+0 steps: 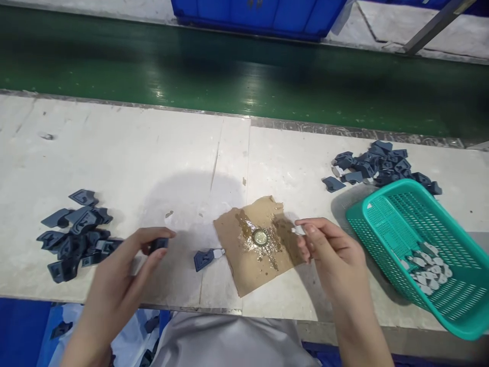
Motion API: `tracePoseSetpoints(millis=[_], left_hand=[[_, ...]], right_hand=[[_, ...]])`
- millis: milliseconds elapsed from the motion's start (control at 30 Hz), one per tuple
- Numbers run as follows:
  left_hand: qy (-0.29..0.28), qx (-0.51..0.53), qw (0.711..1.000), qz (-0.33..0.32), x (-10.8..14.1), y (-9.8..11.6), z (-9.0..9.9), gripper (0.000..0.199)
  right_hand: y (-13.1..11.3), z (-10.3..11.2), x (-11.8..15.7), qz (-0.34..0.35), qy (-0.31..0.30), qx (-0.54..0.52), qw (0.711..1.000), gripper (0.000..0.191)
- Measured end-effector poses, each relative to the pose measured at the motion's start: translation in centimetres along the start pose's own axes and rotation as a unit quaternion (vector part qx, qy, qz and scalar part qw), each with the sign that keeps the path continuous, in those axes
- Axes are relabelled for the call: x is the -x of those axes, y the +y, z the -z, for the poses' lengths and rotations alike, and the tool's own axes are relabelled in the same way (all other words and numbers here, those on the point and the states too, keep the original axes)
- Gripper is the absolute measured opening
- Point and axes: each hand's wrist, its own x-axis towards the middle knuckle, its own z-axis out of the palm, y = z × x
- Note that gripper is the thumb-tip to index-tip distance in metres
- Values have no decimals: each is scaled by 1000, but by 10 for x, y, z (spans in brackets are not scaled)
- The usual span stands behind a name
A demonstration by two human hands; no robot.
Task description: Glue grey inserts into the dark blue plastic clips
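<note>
Between thumb and fingers, my left hand (pixel 130 270) holds a dark blue-grey plastic part (pixel 158 244) just right of the left pile. My right hand (pixel 330 250) pinches a small white plastic piece (pixel 298 230) above the right edge of a brown cardboard piece (pixel 250 275). On the cardboard sits a small round cap (pixel 260 237) with wet, shiny liquid splashed around it. Between my hands lies a dark plastic part with a white tip (pixel 206 258), its tip at the cardboard's left edge. A green basket (pixel 382 260) at the right contains several white pieces (pixel 430 270).
Dark plastic parts form a pile (pixel 76 234) on the left and another pile (pixel 385 165) at the back right, some with white pieces. Beyond the white table (pixel 126 148) runs a green conveyor belt (pixel 214 76). A blue crate (pixel 260 18) stands behind it.
</note>
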Motion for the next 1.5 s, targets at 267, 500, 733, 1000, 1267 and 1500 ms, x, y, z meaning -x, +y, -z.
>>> tracePoseSetpoints(millis=[267, 500, 733, 1000, 1267, 1500], left_hand=[[-77, 78, 992, -57, -11, 34, -51, 15], [-80, 157, 980, -93, -15, 42, -57, 17], [-187, 385, 902, 51, -8, 59, -72, 17], [-185, 341, 921, 22, 4, 54, -91, 19], [-177, 240, 953, -51, 6, 43, -99, 25], [-175, 229, 955, -69, 5, 42, -103, 20]], right_hand=[[11, -11, 2, 44, -18, 102, 994, 22], [10, -12, 9, 151, -76, 266, 949, 16], [5, -18, 8, 235, -141, 355, 894, 15], [5, -18, 10, 236, -151, 353, 893, 16], [1, -17, 11, 33, -105, 96, 989, 28], [0, -25, 14, 22, -160, 37, 986, 30]])
